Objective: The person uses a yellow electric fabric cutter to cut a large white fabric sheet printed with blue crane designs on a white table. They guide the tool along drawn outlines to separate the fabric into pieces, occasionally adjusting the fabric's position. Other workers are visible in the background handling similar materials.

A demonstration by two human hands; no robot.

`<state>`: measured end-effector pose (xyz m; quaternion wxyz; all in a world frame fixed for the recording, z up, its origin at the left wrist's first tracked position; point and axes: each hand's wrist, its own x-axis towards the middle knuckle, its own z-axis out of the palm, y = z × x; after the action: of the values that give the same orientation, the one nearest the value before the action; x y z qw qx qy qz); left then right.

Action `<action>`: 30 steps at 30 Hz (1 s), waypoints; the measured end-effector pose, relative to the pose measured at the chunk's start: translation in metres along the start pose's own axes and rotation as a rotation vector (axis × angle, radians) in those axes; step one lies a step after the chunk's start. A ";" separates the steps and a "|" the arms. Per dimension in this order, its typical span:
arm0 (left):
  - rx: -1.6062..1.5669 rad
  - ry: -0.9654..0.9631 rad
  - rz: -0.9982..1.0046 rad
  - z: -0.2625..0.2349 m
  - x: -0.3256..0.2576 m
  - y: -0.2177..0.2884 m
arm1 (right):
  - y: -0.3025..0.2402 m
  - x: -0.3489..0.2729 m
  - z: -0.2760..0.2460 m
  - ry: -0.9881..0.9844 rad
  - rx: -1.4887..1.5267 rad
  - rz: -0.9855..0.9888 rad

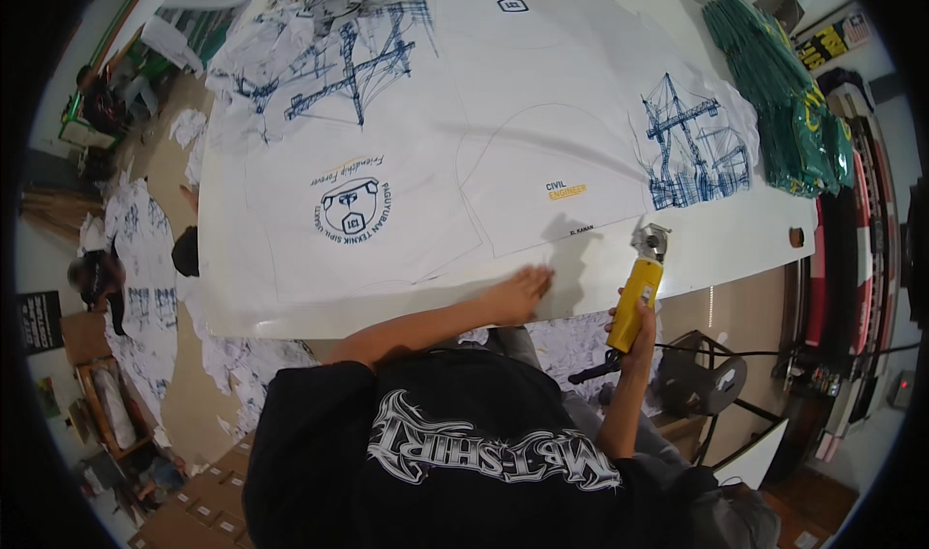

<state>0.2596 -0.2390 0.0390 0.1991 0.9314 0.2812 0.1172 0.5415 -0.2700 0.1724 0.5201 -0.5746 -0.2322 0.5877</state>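
Head view: yellow cutter (636, 297) within right hand (634, 341) fingers.

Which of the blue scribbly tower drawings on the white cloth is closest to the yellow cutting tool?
The blue tower drawing on the right side of the white cloth, beside the green pile. It lies just above the yellow cutter in the right hand; the other sits far up on the left.

Cutter (639, 297) right of fabric (406, 191)
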 end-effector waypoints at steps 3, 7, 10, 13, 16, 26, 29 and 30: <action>-0.303 -0.342 0.077 -0.016 -0.028 0.012 | 0.005 -0.014 0.020 -0.048 -0.326 -0.025; -0.982 -0.317 -0.413 -0.101 -0.081 -0.007 | 0.036 -0.036 0.036 -0.145 -0.890 -0.211; -0.128 0.442 -0.610 -0.059 -0.143 -0.063 | 0.054 -0.058 0.070 -0.290 -1.231 -0.365; 0.199 0.311 -1.047 -0.087 -0.187 -0.083 | 0.072 -0.083 0.090 -0.284 -1.380 -0.307; 0.095 0.133 -1.267 -0.094 -0.211 -0.075 | 0.090 -0.090 0.097 -0.293 -1.382 -0.281; -0.042 0.181 -1.280 -0.086 -0.227 -0.064 | 0.106 -0.056 0.125 -0.318 -1.343 -0.376; -0.046 0.194 -1.279 -0.082 -0.227 -0.065 | 0.105 -0.043 0.131 -0.338 -1.376 -0.385; -0.044 0.201 -1.277 -0.082 -0.227 -0.065 | 0.102 -0.041 0.135 -0.339 -1.385 -0.385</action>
<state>0.0163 -0.2937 0.0596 0.2213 0.5609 0.7949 0.0678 0.3745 -0.2974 0.1328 0.0890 -0.6215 -0.7241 0.2855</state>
